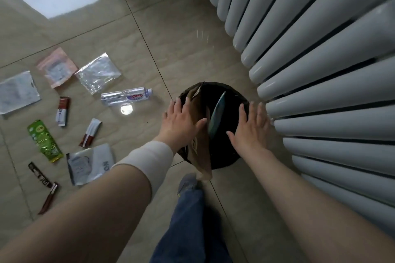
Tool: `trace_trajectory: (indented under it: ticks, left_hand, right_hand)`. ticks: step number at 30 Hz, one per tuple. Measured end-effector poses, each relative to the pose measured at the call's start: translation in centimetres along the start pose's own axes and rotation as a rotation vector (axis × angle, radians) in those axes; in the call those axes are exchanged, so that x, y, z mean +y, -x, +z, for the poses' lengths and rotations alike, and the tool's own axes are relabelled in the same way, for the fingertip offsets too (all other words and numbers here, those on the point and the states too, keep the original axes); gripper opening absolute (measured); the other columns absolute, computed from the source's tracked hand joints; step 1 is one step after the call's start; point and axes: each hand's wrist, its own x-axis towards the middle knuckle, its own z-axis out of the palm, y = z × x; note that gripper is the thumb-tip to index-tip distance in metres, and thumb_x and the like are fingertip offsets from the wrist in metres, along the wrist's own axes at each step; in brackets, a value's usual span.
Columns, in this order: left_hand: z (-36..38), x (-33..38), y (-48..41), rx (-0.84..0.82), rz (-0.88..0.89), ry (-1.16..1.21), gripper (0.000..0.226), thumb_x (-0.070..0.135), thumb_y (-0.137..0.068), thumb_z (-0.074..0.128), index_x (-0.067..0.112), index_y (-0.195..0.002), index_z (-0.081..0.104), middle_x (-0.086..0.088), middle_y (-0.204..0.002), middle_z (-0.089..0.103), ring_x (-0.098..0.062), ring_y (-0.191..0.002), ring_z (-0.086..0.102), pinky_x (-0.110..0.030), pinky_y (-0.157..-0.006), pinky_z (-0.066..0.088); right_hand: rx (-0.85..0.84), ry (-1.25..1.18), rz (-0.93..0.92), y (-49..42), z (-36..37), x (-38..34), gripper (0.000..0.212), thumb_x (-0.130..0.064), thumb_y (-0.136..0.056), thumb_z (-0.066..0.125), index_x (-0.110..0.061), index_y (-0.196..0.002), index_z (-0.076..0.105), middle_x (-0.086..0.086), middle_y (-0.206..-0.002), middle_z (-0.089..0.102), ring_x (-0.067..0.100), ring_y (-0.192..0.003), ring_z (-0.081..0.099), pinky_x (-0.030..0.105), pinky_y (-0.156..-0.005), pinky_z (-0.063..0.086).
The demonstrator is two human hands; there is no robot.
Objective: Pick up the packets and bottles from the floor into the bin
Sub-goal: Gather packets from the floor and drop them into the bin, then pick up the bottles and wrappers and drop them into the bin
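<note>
Bin [233,151], black-lined, stands by the radiator [320,70] between both spread, empty hands: left hand [181,121] on a brown bag [203,156], right hand [250,128] at the rim. One bottle [126,96] and nine packets lie on the floor [181,49] well left

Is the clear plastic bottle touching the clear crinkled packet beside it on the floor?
Apart. The head view shows a strip of bare tile between the bottle and the clear packet.

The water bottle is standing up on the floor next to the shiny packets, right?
Not quite. The water bottle is lying on its side on the floor, not standing up. It is next to the shiny packets, such as the clear one just beyond it. The head view shows this.
</note>
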Motion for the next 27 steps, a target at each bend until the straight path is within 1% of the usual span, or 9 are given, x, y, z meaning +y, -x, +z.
trace_trajectory:
  ticks: [4, 6, 8, 10, 13, 18, 23, 27]
  left_hand:
    - [-1.7, -0.1, 2.1, 0.038, 0.117, -0.303, 0.072, 0.053, -0.091, 0.034, 0.015, -0.149, 0.012, -0.014, -0.159, 0.008, -0.032, -0.146, 0.002, -0.048, -0.117, 0.007]
    - [-2.0, -0.1, 3.7, 0.063, 0.128, -0.399, 0.069, 0.050, -0.092, 0.034, 0.014, -0.148, 0.015, -0.015, -0.158, 0.011, -0.034, -0.146, 0.004, -0.049, -0.117, 0.008]
    - [-2.0, -0.4, 5.7, 0.076, 0.122, -0.438, 0.066, 0.045, -0.093, 0.035, 0.014, -0.148, 0.016, -0.016, -0.157, 0.013, -0.034, -0.146, 0.005, -0.050, -0.117, 0.008]
    - [-1.8, -0.9, 8.0, 0.091, 0.109, -0.438, 0.066, 0.044, -0.093, 0.035, 0.013, -0.148, 0.015, -0.016, -0.157, 0.013, -0.034, -0.146, 0.004, -0.050, -0.117, 0.007]
    - [-1.2, -2.8, 11.9, 0.075, 0.082, -0.416, 0.068, 0.047, -0.093, 0.036, 0.013, -0.148, 0.013, -0.016, -0.157, 0.014, -0.034, -0.146, 0.005, -0.051, -0.118, 0.007]
    - [-0.3, -8.2, 17.9, 0.062, -0.025, -0.293, 0.067, 0.044, -0.094, 0.037, 0.012, -0.148, 0.015, -0.017, -0.157, 0.014, -0.034, -0.146, 0.006, -0.049, -0.117, 0.007]
    - [1.2, -16.5, 23.1, 0.051, -0.184, -0.176, 0.065, 0.045, -0.092, 0.039, 0.012, -0.146, 0.020, -0.016, -0.156, 0.017, -0.033, -0.146, 0.008, -0.048, -0.116, 0.010]
    - [4.0, -24.8, 27.1, 0.043, -0.298, -0.132, 0.063, 0.048, -0.089, 0.042, 0.014, -0.141, 0.029, -0.014, -0.153, 0.026, -0.031, -0.143, 0.016, -0.046, -0.114, 0.018]
  right_hand:
    - [-0.032, 0.131, -0.119, 1.5, -1.9, -0.3, 0.077, -0.037, -0.091, 0.048, -0.014, -0.146, 0.001, 0.018, -0.157, -0.003, 0.036, -0.143, -0.009, 0.054, -0.116, 0.005]
    - [-0.038, 0.202, -0.185, 2.6, -2.4, -0.6, 0.073, -0.035, -0.092, 0.047, -0.014, -0.146, 0.003, 0.018, -0.157, -0.001, 0.037, -0.143, -0.007, 0.054, -0.115, 0.006]
    - [-0.044, 0.262, -0.239, 4.2, -2.6, -1.1, 0.072, -0.032, -0.092, 0.047, -0.014, -0.146, 0.004, 0.018, -0.157, 0.001, 0.037, -0.143, -0.005, 0.055, -0.115, 0.007]
    - [-0.054, 0.296, -0.280, 6.0, -2.7, -1.6, 0.071, -0.029, -0.092, 0.048, -0.013, -0.146, 0.004, 0.018, -0.157, 0.002, 0.038, -0.143, -0.005, 0.056, -0.114, 0.007]
    - [-0.070, 0.323, -0.331, 8.8, -2.5, -3.1, 0.067, -0.027, -0.092, 0.046, -0.012, -0.146, 0.009, 0.018, -0.156, 0.006, 0.038, -0.143, -0.003, 0.058, -0.114, 0.008]
    - [-0.081, 0.365, -0.420, 12.7, -1.6, -7.6, 0.061, -0.024, -0.095, 0.041, -0.012, -0.146, 0.010, 0.017, -0.156, 0.009, 0.039, -0.143, -0.002, 0.060, -0.113, 0.010]
    - [-0.104, 0.432, -0.526, 17.2, 0.9, -15.3, 0.060, -0.022, -0.093, 0.039, -0.011, -0.145, 0.010, 0.017, -0.155, 0.011, 0.038, -0.143, 0.000, 0.060, -0.113, 0.010]
    - [-0.139, 0.495, -0.601, 21.3, 4.7, -22.1, 0.059, -0.023, -0.094, 0.037, -0.012, -0.145, 0.011, 0.016, -0.156, 0.012, 0.037, -0.143, 0.001, 0.058, -0.113, 0.012]
